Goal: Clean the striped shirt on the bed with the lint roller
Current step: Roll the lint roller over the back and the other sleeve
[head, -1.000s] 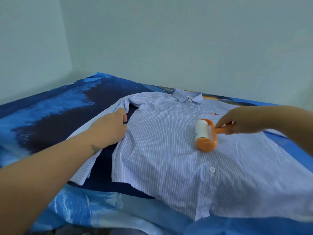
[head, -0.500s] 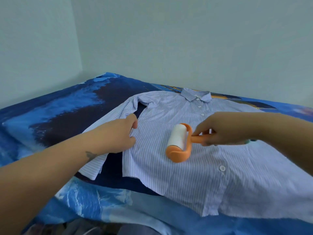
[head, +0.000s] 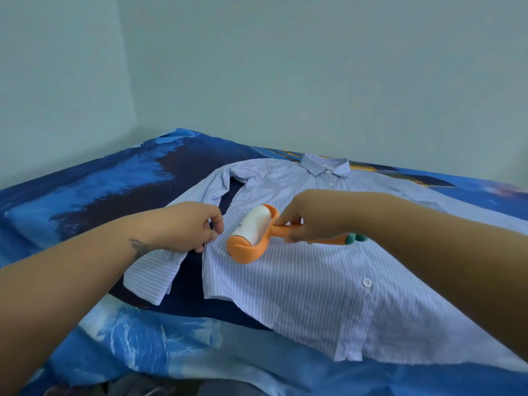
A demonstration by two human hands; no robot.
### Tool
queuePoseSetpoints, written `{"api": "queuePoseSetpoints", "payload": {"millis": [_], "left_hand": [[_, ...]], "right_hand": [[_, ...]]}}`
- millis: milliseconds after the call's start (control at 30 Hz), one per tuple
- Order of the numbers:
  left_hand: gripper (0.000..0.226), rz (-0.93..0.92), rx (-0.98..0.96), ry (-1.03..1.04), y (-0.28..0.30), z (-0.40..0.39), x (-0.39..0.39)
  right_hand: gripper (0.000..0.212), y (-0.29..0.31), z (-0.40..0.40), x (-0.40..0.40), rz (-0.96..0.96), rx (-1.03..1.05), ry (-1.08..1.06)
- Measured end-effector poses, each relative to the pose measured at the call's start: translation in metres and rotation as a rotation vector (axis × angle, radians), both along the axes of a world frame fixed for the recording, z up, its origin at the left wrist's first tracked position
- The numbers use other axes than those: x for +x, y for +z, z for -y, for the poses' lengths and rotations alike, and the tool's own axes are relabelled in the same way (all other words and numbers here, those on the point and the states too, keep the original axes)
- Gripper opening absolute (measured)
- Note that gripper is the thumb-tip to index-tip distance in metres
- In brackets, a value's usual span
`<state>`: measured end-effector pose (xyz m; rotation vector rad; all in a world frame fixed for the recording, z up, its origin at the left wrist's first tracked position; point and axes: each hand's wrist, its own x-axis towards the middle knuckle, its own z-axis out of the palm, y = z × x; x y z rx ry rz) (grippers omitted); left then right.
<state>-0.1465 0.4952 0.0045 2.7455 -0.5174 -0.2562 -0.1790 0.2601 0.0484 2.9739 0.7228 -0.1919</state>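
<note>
1. The striped shirt [head: 314, 281] lies flat and face up on the bed [head: 94, 195], collar toward the far wall, buttons running down its middle.
2. The right hand [head: 311, 217] has its fingers curled round the orange handle of the lint roller [head: 251, 234]. The white drum rests on the shirt's chest panel, just left of the button line.
3. The roller's handle runs sideways across the shirt, and the drum's long axis points roughly from hem to collar, so I judge it rolls sideways, toward the shirt's left edge or back toward the buttons.
4. The left hand [head: 190, 225] is just beside the drum, at the shirt's left edge near the sleeve. Its fingers curl and seem to pinch the cloth, probably to keep it taut.
5. The bed is soft, covered in a blue patterned sheet; loose cloth could bunch under the drum.
6. Beyond the shirt's collar, plain pale walls [head: 314, 81] meet in a corner.
</note>
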Motion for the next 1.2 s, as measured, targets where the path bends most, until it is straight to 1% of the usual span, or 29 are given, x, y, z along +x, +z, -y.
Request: {"api": "queuePoseSetpoints", "payload": {"millis": [133, 267, 400, 500, 567, 600, 633, 700, 767, 800, 867, 967, 1100, 1200], "left_hand": [[0.014, 0.015, 0.038, -0.024, 0.000, 0.003, -0.002], [0.023, -0.015, 0.126, -0.046, 0.004, 0.004, -0.004], [0.029, -0.033, 0.184, -0.067, 0.005, 0.006, -0.002], [0.024, -0.086, 0.165, -0.051, 0.007, 0.007, 0.001], [0.013, -0.111, 0.124, -0.011, 0.009, 0.008, 0.007], [0.008, -0.089, 0.103, 0.009, 0.009, 0.009, 0.010], [0.005, -0.033, 0.075, 0.029, 0.010, 0.010, 0.016], [0.004, 0.146, 0.002, 0.087, 0.011, 0.012, 0.031], [0.011, 0.295, -0.049, 0.173, 0.010, 0.010, 0.047], [0.016, 0.328, -0.044, 0.222, 0.009, 0.007, 0.057], [0.019, 0.322, 0.001, 0.317, 0.003, -0.001, 0.074], [0.017, 0.244, 0.036, 0.418, -0.009, -0.012, 0.100], [0.038, 0.200, -0.001, 0.419, -0.023, -0.013, 0.131], [0.042, 0.187, -0.061, 0.400, -0.028, -0.008, 0.152]], "right_hand": [[0.026, 0.005, 0.032, -0.017, -0.033, -0.044, -0.051], [0.029, 0.011, 0.066, -0.038, -0.075, -0.090, -0.129], [0.030, 0.022, 0.094, -0.053, -0.143, -0.179, -0.203], [0.030, 0.038, 0.112, -0.058, -0.215, -0.278, -0.267], [0.025, 0.050, 0.121, -0.056, -0.241, -0.295, -0.300], [0.023, 0.054, 0.124, -0.054, -0.240, -0.280, -0.313], [0.022, 0.057, 0.126, -0.049, -0.228, -0.253, -0.320], [0.022, 0.056, 0.128, -0.035, -0.183, -0.186, -0.331], [0.021, 0.049, 0.125, -0.017, -0.144, -0.139, -0.343], [0.020, 0.044, 0.123, -0.006, -0.124, -0.136, -0.345], [0.020, 0.034, 0.117, 0.016, -0.074, -0.149, -0.341], [0.019, 0.022, 0.105, 0.053, -0.031, -0.116, -0.341], [0.019, 0.011, 0.091, 0.103, 0.039, -0.081, -0.349], [0.024, 0.004, 0.082, 0.144, 0.075, -0.053, -0.346]]}}
